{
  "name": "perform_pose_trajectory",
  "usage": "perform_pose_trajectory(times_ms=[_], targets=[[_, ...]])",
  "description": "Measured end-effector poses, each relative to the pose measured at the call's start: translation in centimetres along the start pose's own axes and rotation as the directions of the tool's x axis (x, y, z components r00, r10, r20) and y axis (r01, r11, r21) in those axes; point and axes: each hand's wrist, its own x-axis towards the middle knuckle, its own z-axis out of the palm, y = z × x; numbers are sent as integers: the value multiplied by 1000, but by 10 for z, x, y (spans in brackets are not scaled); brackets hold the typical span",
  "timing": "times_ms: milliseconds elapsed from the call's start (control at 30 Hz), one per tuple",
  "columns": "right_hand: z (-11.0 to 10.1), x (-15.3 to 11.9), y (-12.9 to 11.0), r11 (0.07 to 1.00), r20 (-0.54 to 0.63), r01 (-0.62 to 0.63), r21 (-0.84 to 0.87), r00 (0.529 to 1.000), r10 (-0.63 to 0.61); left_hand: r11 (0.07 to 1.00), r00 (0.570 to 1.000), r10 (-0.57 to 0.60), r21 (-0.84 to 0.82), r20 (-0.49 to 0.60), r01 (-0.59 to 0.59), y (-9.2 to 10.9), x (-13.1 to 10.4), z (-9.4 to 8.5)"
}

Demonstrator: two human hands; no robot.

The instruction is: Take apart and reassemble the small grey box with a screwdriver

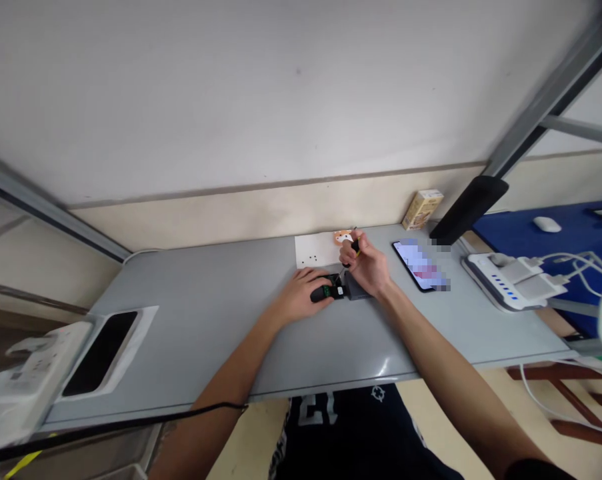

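My left hand [303, 297] is closed around a small black device [321, 293] with green marks on it, resting on the grey desk. Its right end shows an open part with a small white piece. In my right hand [367, 263] is a screwdriver [356, 247] with a black and yellow handle, its thin shaft slanting down toward the device. Whether the tip touches it I cannot tell. Beneath my right hand lies a flat dark grey block [357, 287]. Behind both hands, a white sheet [305, 248] carries several tiny dark pieces, perhaps screws, and an orange-and-white item [341, 237].
To the right, a lit phone [418, 265] lies near a small carton [423, 208] and a black upright object [471, 210]. A power strip [505, 283] with plugs and white cables sits at the right edge. A dark phone [101, 353] lies at left beside another power strip [41, 367].
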Motion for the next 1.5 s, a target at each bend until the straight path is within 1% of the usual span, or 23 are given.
perform_pose_trajectory(times_ms=[167, 300, 400, 667, 800, 900, 1100, 1300, 1500], targets=[[-2, 3, 1, 998, -15, 54, -19, 998, -54, 1000, 1000, 5, -5, 2, -5, -1, 0, 0], [2, 5, 1, 999, -34, -12, -50, 999, 10, 1000, 1000, -7, -7, 3, 7, 0, 0, 0], [4, 5, 2, 999, -62, -10, -48, 998, 7, 1000, 1000, -9, -20, 2, 10, 0, 1, 0], [1, 4, 6, 993, -20, 74, -95, 997, -76, 1000, 1000, 9, -26, -6, -9, -1, 1, 0], [1, 6, 3, 999, -11, 24, -21, 1000, -25, 1000, 1000, -7, -14, -3, 7, -1, 1, 0], [2, 5, 1, 1000, -25, -13, -23, 1000, 13, 1000, 1000, -12, -15, -3, 12, -2, 1, 0], [7, 1, 5, 999, 8, 28, -24, 1000, -28, 1000, 1000, -2, -19, -12, 2, -2, 1, 0], [8, 0, 7, 998, -25, 23, -63, 999, -24, 1000, 1000, -9, -24, -30, 8, -2, 2, 1], [9, -1, 4, 996, 9, 19, -86, 1000, -19, 1000, 1000, -9, -29, -22, 8, -1, 1, 1]])
